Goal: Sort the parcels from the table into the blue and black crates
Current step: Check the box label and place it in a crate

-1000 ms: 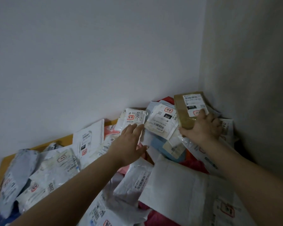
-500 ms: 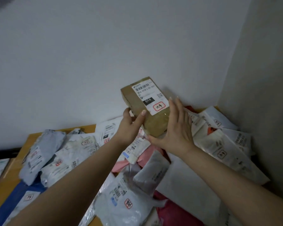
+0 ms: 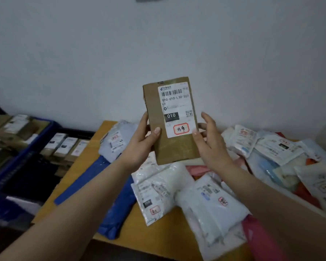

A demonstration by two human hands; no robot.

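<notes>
We've got the box [image 3: 174, 146] up in front of us, held upright above the worktop [image 3: 77, 166], label facing the camera with "010" printed on it. Our left hand [image 3: 139, 146] grips its left edge, thumb pressed on the front. Our right hand [image 3: 211, 142] pinches the right edge with the thumb on the front too, fingers fairly straight behind.

The worktop is a yellowish wood slab shoved against a plain white wall [image 3: 83, 53], and it's buried in soft parcels [image 3: 205, 200]: mostly white and grey mailers, a blue bag [image 3: 119, 202] lying near the left side, pink ones [image 3: 263, 240] poking out at the right.

Off the left edge, lower down, sits the blue crate [image 3: 26, 157], with a row of labelled boxes [image 3: 64, 146] standing in it.
</notes>
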